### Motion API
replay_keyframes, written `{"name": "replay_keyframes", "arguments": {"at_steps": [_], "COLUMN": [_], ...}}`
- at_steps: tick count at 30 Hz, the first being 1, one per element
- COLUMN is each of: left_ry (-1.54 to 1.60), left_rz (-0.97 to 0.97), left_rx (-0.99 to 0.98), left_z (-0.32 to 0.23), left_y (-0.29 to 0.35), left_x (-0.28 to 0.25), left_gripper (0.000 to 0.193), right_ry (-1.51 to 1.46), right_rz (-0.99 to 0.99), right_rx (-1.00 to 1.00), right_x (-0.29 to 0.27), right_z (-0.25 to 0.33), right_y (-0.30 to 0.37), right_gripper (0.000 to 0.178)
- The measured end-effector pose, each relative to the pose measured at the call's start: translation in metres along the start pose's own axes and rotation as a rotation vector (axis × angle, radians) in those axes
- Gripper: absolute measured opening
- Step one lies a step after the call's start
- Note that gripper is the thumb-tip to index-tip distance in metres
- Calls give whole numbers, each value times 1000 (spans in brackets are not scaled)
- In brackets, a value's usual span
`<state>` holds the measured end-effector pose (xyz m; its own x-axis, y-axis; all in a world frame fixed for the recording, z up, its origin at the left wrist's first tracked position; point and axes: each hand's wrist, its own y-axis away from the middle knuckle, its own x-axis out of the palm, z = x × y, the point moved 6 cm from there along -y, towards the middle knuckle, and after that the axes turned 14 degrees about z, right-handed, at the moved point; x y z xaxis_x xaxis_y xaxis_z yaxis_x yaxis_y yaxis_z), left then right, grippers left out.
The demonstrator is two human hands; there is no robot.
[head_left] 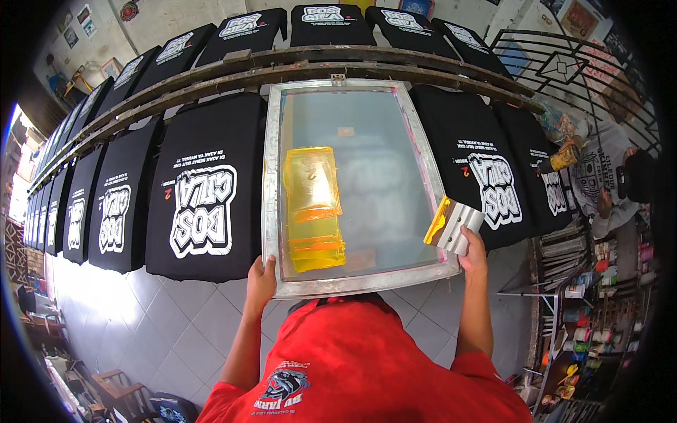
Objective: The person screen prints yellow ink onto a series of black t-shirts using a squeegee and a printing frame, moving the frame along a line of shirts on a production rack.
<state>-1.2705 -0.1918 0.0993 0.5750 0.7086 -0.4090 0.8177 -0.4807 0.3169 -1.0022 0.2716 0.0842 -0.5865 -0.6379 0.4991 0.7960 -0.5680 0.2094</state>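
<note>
A screen printing frame [361, 285] with a pale metal border lies in front of me over the row of printing boards. Yellow ink [314, 185] is spread in a patch on the left part of its mesh [381, 162], with orange streaks across it. My left hand [261, 280] is closed on the frame's near left corner. In my right hand [474, 252] is a squeegee [458, 224] with a silver metal holder, tilted beside the frame's right edge. Its blade edge is coated in yellow ink. What lies under the screen is mostly hidden.
Black T-shirts [190, 190] with white prints lie on boards along both sides and in a far row. Dark rails [211, 77] run between the rows. A person [599, 180] stands at the right. Shelves with ink containers [582, 335] stand lower right; a chair [127, 391] lower left.
</note>
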Motion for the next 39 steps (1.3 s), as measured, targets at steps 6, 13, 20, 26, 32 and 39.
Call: {"name": "replay_keyframes", "arguments": {"at_steps": [6, 13, 20, 26, 32, 39], "left_ry": [-17, -41, -65, -106, -161, -155], "left_rz": [30, -22, -33, -36, -56, -50], "left_rx": [9, -2, 23, 16, -7, -37], "left_z": [4, 44, 42, 34, 48, 51], "left_y": [-5, -18, -19, -18, -20, -20], "left_x": [9, 20, 23, 20, 22, 25], "left_gripper": [34, 39, 38, 41, 49, 39], "right_ry": [-55, 58, 400, 1467, 1969, 2000], "right_rz": [-9, -74, 8, 407, 633, 585], "right_rx": [9, -123, -189, -359, -367, -482], "right_x": [-11, -18, 94, 305, 391, 377], "right_z": [-2, 1, 47, 37, -33, -85], "right_y": [-2, 3, -15, -98, -180, -187], "right_gripper": [47, 48, 45, 39, 28, 18]}}
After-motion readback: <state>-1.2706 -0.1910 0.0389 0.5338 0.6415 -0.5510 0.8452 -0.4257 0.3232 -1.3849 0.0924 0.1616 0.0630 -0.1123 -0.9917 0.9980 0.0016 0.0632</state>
